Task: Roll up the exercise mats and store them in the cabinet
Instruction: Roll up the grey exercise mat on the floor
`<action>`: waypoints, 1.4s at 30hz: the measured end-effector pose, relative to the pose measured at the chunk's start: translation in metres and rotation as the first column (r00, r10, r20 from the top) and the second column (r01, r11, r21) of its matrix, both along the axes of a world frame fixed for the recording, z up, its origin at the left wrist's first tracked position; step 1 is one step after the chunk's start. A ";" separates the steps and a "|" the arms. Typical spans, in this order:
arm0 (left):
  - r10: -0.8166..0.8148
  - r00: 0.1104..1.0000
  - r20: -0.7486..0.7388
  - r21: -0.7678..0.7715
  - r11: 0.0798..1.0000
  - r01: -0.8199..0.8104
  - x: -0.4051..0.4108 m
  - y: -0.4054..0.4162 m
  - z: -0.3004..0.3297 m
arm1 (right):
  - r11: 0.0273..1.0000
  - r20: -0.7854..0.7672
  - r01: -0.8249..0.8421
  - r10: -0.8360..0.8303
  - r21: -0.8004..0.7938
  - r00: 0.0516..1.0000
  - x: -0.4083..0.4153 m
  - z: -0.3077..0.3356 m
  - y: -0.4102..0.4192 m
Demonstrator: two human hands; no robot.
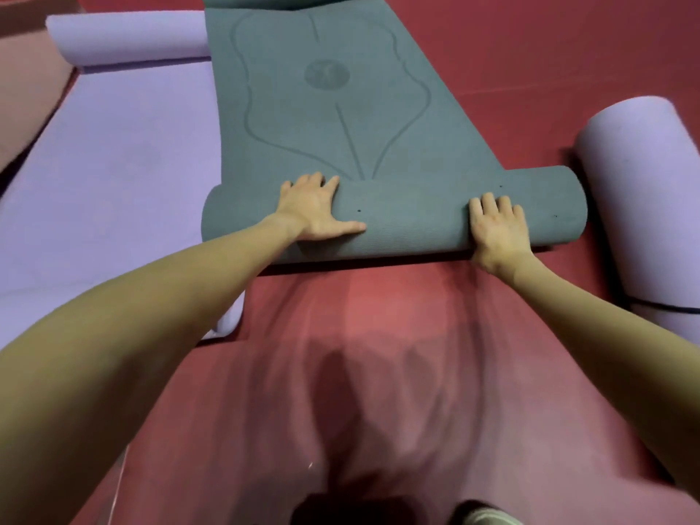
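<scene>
A grey-green exercise mat (pixel 325 108) lies on the red floor, its near end wound into a thick roll (pixel 413 217) across the middle of the view. My left hand (pixel 316 208) presses flat on the roll's left part, fingers spread and thumb pointing right. My right hand (pixel 498 227) rests palm-down on the roll's right part, fingers straight. The mat's flat part, with an embossed outline and a round logo, stretches away from me. The cabinet is out of view.
A purple mat (pixel 110 176) lies flat on the left, its far end rolled (pixel 128 39). A fully rolled pale purple mat (pixel 647 191) with a dark strap lies at the right, close to the grey roll's end. Red floor (pixel 378 373) spreads in front of me.
</scene>
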State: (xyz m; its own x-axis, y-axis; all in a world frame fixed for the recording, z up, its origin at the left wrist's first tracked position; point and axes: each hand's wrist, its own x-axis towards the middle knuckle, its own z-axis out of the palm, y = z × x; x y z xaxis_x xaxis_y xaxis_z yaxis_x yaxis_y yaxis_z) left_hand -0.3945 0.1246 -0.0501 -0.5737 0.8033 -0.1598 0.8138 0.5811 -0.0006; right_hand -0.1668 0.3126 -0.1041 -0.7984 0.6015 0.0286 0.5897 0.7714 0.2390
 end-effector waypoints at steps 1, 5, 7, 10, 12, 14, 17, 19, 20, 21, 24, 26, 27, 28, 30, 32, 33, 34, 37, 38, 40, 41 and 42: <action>0.022 1.000 -0.014 0.003 1.000 -0.022 0.003 0.001 0.001 | 0.999 -0.035 0.011 -0.013 -0.048 0.999 0.002 -0.001 0.000; 0.006 0.998 -0.061 -0.042 0.999 -0.008 0.020 -0.001 0.005 | 0.984 -0.316 0.061 -0.112 -0.166 0.942 0.013 0.008 0.002; -0.047 0.996 -0.078 0.001 0.999 0.048 0.028 -0.010 0.005 | 0.976 -0.407 0.089 -0.165 -0.201 0.898 0.016 0.011 0.001; -0.029 0.998 0.050 0.111 0.994 0.023 0.042 -0.024 0.003 | 0.965 -0.446 0.048 -0.162 -0.257 0.880 0.017 0.011 -0.002; -0.049 0.986 0.162 0.058 0.997 0.040 0.058 -0.034 -0.005 | 0.945 -0.390 -0.019 -0.117 -0.327 0.913 0.017 0.008 -0.007; -0.092 0.977 0.192 0.034 0.996 0.087 0.080 -0.048 -0.013 | 0.925 -0.285 -0.053 -0.061 -0.376 0.957 0.017 0.001 -0.011; -0.106 0.973 0.203 0.148 0.986 0.077 0.106 -0.067 -0.023 | 0.877 -0.058 -0.021 -0.008 -0.480 0.998 0.027 -0.009 -0.018; -0.102 0.969 0.223 0.186 0.981 0.060 0.113 -0.077 -0.023 | 0.844 0.050 0.040 -0.016 -0.534 0.999 0.039 -0.008 -0.030; -0.095 0.965 0.246 0.206 0.978 0.044 0.114 -0.081 -0.022 | 0.851 0.058 0.048 -0.021 -0.523 0.998 0.045 -0.007 -0.037; -0.094 0.961 0.260 0.226 0.974 0.034 0.114 -0.085 -0.021 | 0.882 0.030 0.026 -0.014 -0.470 0.999 0.053 -0.007 -0.046; -0.106 0.948 0.299 0.276 0.961 0.021 0.114 -0.098 -0.021 | 0.960 -0.122 -0.087 0.055 -0.267 0.991 0.073 -0.008 -0.073; -0.116 0.932 0.344 0.278 0.961 0.017 0.119 -0.114 -0.027 | 0.958 -0.143 -0.104 0.067 -0.266 0.987 0.086 -0.015 -0.088; -0.118 0.923 0.366 0.253 0.967 0.023 0.123 -0.124 -0.032 | 0.959 -0.146 -0.107 0.070 -0.263 0.987 0.094 -0.021 -0.095; -0.114 0.916 0.386 0.212 0.977 0.033 0.129 -0.135 -0.037 | 0.963 -0.152 -0.118 0.082 -0.242 0.985 0.102 -0.027 -0.101; -0.106 0.892 0.438 0.155 0.987 0.041 0.145 -0.156 -0.046 | 0.970 -0.165 -0.146 0.115 -0.192 0.980 0.119 -0.040 -0.116; -0.107 0.854 0.510 0.194 0.981 0.007 0.165 -0.170 -0.054 | 0.970 -0.202 -0.170 0.133 -0.176 0.970 0.134 -0.048 -0.126; -0.092 0.847 0.523 0.196 0.981 -0.014 0.175 -0.175 -0.056 | 0.965 -0.223 -0.182 0.138 -0.190 0.965 0.140 -0.050 -0.129; -0.076 0.853 0.517 0.188 0.982 -0.026 0.184 -0.178 -0.058 | 0.955 -0.239 -0.198 0.143 -0.221 0.960 0.145 -0.050 -0.129; -0.063 0.894 0.444 0.207 0.978 -0.034 0.199 -0.181 -0.066 | 0.882 -0.306 -0.289 0.177 -0.371 0.935 0.156 -0.043 -0.120; -0.068 0.906 0.419 0.228 0.973 -0.032 0.200 -0.180 -0.066 | 0.855 -0.335 -0.319 0.185 -0.409 0.924 0.159 -0.039 -0.114; -0.046 0.910 0.412 0.212 0.976 -0.046 0.199 -0.175 -0.063 | 0.855 -0.376 -0.339 0.188 -0.391 0.908 0.166 -0.033 -0.097; -0.030 0.906 0.423 0.181 0.982 -0.052 0.199 -0.173 -0.060 | 0.883 -0.383 -0.313 0.170 -0.351 0.908 0.172 -0.032 -0.088; -0.019 0.901 0.433 0.150 0.987 -0.052 0.200 -0.171 -0.057 | 0.918 -0.393 -0.262 0.132 -0.298 0.910 0.180 -0.033 -0.078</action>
State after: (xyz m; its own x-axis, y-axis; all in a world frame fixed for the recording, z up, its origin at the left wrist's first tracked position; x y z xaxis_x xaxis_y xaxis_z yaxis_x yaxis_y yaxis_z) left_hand -0.1950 -0.0461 -0.1075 -0.4899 0.8290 -0.2699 0.7037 0.5587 0.4389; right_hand 0.0131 0.2351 -0.1368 -0.8751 0.4570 0.1590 0.4110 0.8755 -0.2540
